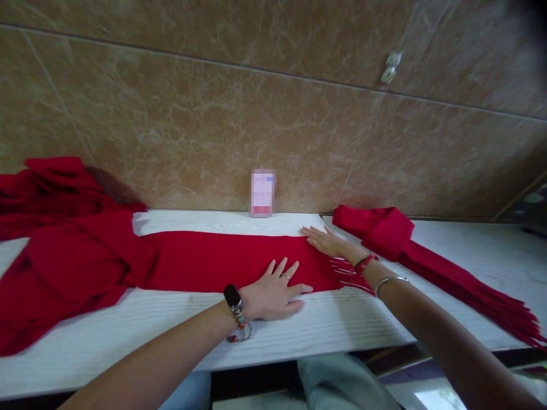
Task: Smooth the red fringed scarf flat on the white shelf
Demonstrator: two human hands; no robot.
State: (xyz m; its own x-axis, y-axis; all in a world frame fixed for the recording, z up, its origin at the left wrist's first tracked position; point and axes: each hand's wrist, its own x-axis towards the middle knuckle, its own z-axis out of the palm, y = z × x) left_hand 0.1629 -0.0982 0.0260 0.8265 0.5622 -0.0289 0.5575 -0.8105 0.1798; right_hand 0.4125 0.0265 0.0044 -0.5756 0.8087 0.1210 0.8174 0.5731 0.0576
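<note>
A long red scarf (205,262) lies stretched flat across the white table, its fringe (346,273) at the right end. My left hand (273,290) rests on the scarf's near edge with fingers spread, a ring on one finger. Farther right, my right hand (327,241) lies flat over the far edge, close to the fringe, fingers stretched out. Neither hand grips the cloth. Toward the left the scarf runs into a loose, crumpled heap of red fabric (77,267); where one piece ends there I cannot tell.
Another red scarf (376,228), folded over at one end, lies on the right part of the white table (171,324). A phone-like object (262,193), blurred, leans against the brown marbled wall (192,131). A small white fitting (390,67) sits on the wall.
</note>
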